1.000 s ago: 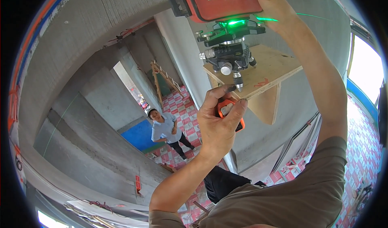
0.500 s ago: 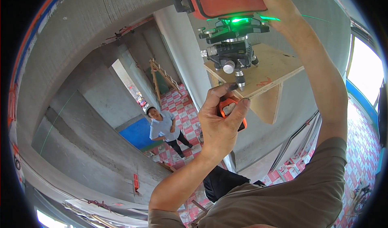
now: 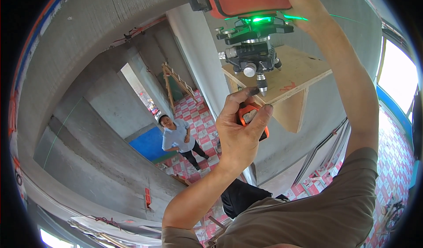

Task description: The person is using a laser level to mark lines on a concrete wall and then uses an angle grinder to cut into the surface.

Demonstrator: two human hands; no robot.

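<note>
A red laser level (image 3: pixel 246 0) with a glowing green light under its body stands on a black tripod mount (image 3: pixel 253 58). The mount's metal-tipped feet rest on a small plywood shelf (image 3: pixel 299 69) against the wall. My right hand (image 3: pixel 304 6) grips the right side of the level; its fingertips are hidden behind the body and the frame's top edge. Below the shelf's front corner, my left hand (image 3: pixel 240 129) is closed round an orange and black tape measure (image 3: pixel 250 115). Its thumb and blackened index finger reach up beside the corner, close to the nearest foot.
A person (image 3: pixel 178 138) in a light shirt stands below on the red-and-white checked floor (image 3: pixel 205 127). Behind are a wooden A-frame ladder (image 3: pixel 176 80) and a blue panel (image 3: pixel 152 144). Grey plastered walls (image 3: pixel 119 102) surround me, and a bright window (image 3: pixel 396 72) lies at the right.
Both hands, the level and the tape measure hold nearly the same places. The person below has shifted an arm slightly.
</note>
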